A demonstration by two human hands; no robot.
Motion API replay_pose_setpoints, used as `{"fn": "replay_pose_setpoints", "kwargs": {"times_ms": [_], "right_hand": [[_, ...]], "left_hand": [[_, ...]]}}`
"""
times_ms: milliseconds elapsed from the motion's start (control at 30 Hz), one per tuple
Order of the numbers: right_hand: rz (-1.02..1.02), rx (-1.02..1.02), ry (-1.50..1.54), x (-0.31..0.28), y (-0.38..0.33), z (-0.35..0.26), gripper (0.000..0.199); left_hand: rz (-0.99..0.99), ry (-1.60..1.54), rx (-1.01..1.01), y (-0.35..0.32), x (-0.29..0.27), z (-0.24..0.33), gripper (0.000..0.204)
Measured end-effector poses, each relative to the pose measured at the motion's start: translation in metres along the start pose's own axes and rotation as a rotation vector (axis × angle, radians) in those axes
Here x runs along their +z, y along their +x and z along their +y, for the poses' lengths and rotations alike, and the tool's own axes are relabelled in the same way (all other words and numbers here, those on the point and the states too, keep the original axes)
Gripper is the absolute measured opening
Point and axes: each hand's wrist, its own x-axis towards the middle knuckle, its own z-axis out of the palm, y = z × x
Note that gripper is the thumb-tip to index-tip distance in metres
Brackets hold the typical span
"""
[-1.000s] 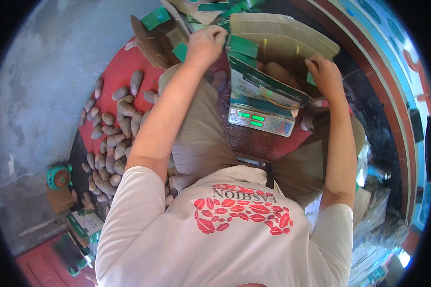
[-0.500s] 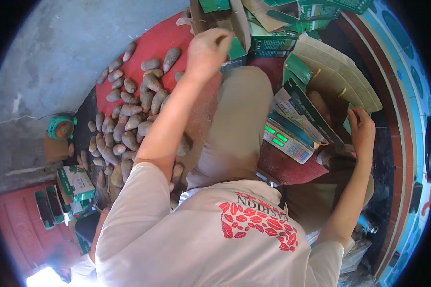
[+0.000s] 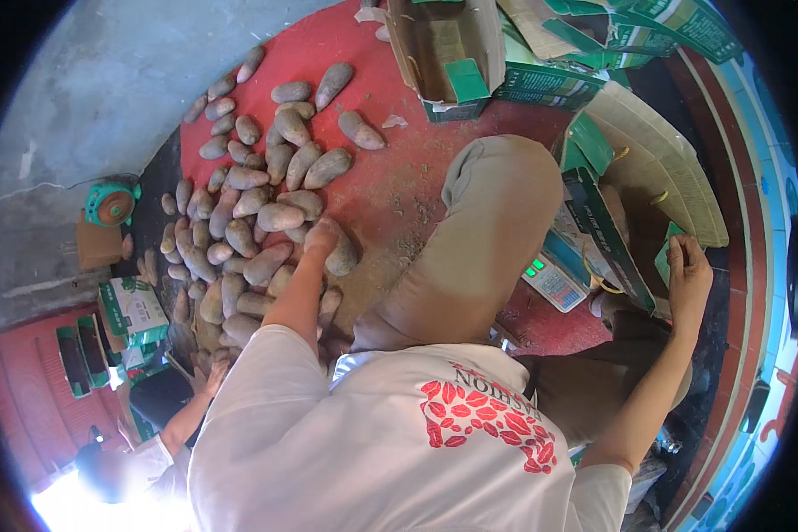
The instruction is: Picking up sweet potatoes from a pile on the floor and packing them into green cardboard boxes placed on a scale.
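A heap of brown tubers lies on the red floor in front of me. My left hand reaches down into the heap's near edge, fingers curled over one tuber. Out to the right, my right hand grips the flap of an open brown-and-green carton. That carton stands on a weighing scale with a lit green display. My bent knee lies between the two hands.
An open empty carton stands at the top, with flat green cartons stacked beside it. A green reel and small printed boxes sit at the left. Another person's arm reaches in at lower left.
My left hand has left the cartons at the top and come down onto the heap of tubers. My right hand has stayed on the carton. The view has swung left.
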Motion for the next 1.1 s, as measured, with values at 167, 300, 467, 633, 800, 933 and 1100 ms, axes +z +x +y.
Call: {"fn": "replay_pose_setpoints", "kwargs": {"times_ms": [167, 300, 467, 633, 800, 933, 1100], "right_hand": [[-0.029, 0.043, 0.037, 0.004, 0.005, 0.003, 0.015], [-0.009, 0.015, -0.020, 0.008, 0.005, 0.011, 0.016], [-0.014, 0.124, 0.022, 0.010, 0.009, 0.024, 0.019], [-0.005, 0.134, -0.070, 0.012, 0.017, 0.028, 0.021], [-0.011, 0.107, -0.108, 0.019, 0.023, 0.038, 0.021], [-0.020, 0.119, -0.234, 0.017, 0.026, 0.043, 0.020], [-0.004, 0.121, -0.280, 0.015, 0.029, 0.047, 0.020]], "left_hand": [[-0.016, -0.032, -0.189, -0.021, 0.014, -0.014, 0.056], [0.100, -0.208, -0.476, -0.020, -0.006, -0.009, 0.056], [0.207, -0.020, -0.383, -0.002, -0.013, -0.031, 0.056], [0.009, 0.361, -0.211, 0.028, -0.020, -0.054, 0.066], [0.006, 0.521, -0.135, 0.041, -0.029, -0.056, 0.054], [0.039, 0.452, -0.092, 0.055, -0.025, -0.068, 0.048], [0.160, 0.465, -0.043, 0.062, -0.027, -0.073, 0.029]]}}
